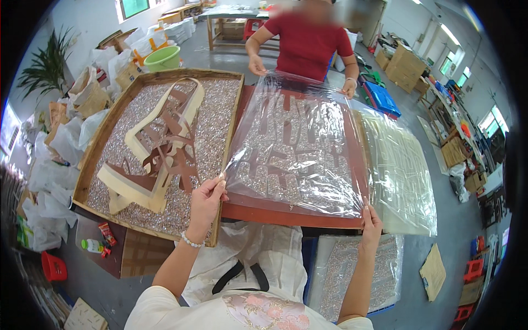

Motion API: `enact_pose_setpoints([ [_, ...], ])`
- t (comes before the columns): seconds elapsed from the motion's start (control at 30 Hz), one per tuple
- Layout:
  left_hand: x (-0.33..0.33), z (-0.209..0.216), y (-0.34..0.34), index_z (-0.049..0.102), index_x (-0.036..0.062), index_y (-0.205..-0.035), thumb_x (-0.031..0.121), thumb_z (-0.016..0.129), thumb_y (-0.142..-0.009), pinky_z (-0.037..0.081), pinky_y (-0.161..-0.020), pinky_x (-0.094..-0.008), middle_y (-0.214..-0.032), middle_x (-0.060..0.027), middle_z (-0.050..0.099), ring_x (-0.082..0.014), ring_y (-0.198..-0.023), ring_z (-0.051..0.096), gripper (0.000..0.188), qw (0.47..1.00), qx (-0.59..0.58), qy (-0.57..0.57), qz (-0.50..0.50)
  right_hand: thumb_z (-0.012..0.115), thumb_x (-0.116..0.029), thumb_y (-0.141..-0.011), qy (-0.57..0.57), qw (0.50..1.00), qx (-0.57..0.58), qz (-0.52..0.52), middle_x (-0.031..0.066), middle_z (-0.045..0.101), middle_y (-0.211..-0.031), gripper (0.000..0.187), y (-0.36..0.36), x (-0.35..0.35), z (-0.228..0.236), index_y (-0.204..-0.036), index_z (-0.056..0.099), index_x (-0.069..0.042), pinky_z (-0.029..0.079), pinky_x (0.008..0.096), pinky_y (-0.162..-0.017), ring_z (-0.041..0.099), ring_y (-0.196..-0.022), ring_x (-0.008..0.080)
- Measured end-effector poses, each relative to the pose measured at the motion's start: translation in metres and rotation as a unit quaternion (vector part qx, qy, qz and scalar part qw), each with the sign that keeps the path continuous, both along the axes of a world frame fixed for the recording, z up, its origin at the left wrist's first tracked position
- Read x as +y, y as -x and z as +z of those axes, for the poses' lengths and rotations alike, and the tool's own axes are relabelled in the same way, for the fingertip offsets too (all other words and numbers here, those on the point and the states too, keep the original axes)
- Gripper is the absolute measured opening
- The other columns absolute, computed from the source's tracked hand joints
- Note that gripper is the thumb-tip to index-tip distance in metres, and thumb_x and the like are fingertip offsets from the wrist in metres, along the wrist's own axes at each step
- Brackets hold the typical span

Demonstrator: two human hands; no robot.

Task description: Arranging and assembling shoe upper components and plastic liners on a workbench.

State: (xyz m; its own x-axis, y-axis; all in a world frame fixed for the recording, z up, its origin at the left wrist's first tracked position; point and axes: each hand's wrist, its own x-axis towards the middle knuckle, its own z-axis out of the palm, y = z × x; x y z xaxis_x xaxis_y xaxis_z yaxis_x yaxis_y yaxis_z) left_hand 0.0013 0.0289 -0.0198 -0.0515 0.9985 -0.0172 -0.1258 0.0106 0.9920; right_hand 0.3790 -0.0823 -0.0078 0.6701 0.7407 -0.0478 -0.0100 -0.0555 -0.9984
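A sheet of clear plastic film [313, 203] is stretched above a red-brown board [352, 143] covered with glittery cut shapes [280, 159]. My left hand [209, 193] pinches its near left corner, beside the tray's edge. At the near right corner, my right hand [371, 223] grips the film between thumb and fingers. Across the board a person in a red top [313, 41] holds the two far corners. Whether the film touches the shapes, I cannot tell.
Left stands a wooden-framed tray [240, 93] of glittering bits with cream and brown strips [159, 137] lying in it. Right of the board lies a film-covered pale sheet [404, 181]. Below is a film-covered glittery stack [357, 269]. White bags [52, 170] crowd the left side.
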Motion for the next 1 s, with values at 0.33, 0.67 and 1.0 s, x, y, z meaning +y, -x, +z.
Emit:
enact_pose_setpoints([
  [0.33, -0.012, 0.014, 0.000, 0.033, 0.0112, -0.143, -0.004, 0.052, -0.088, 0.043, -0.060, -0.0214, -0.072, 0.0009, 0.049, -0.0062, -0.062, 0.046, 0.060, 0.984, 0.135, -0.116, 0.012, 0.055, -0.009, -0.093, -0.053, 0.995, -0.089, 0.007, -0.0081, 0.030, -0.061, 0.060, 0.011, -0.012, -0.007, -0.146, 0.026, -0.013, 0.023, 0.0168, -0.051, 0.027, -0.055, 0.0015],
  [0.67, -0.020, 0.033, -0.001, 0.059, 0.0104, -0.119, -0.004, 0.050, -0.086, 0.042, -0.059, -0.0289, -0.077, -0.0096, 0.051, -0.0200, -0.061, 0.049, 0.037, 0.928, 0.306, -0.215, -0.006, 0.052, -0.009, -0.094, -0.051, 0.971, -0.232, -0.009, -0.0064, 0.025, -0.064, 0.051, 0.008, -0.024, -0.024, -0.142, 0.034, -0.010, 0.023, 0.0192, -0.054, 0.023, -0.058, 0.0044],
  [1.0, -0.009, 0.018, -0.012, 0.063, 0.0110, -0.112, 0.002, 0.050, -0.086, 0.045, -0.063, -0.0396, -0.080, -0.0128, 0.053, -0.0318, -0.070, 0.056, 0.030, 0.873, 0.431, -0.227, -0.023, 0.052, -0.011, -0.094, -0.007, 0.943, -0.332, -0.026, -0.0026, 0.032, -0.068, 0.037, -0.002, -0.007, -0.030, -0.131, 0.051, -0.009, 0.032, 0.0209, -0.058, 0.030, -0.062, 0.0077],
])
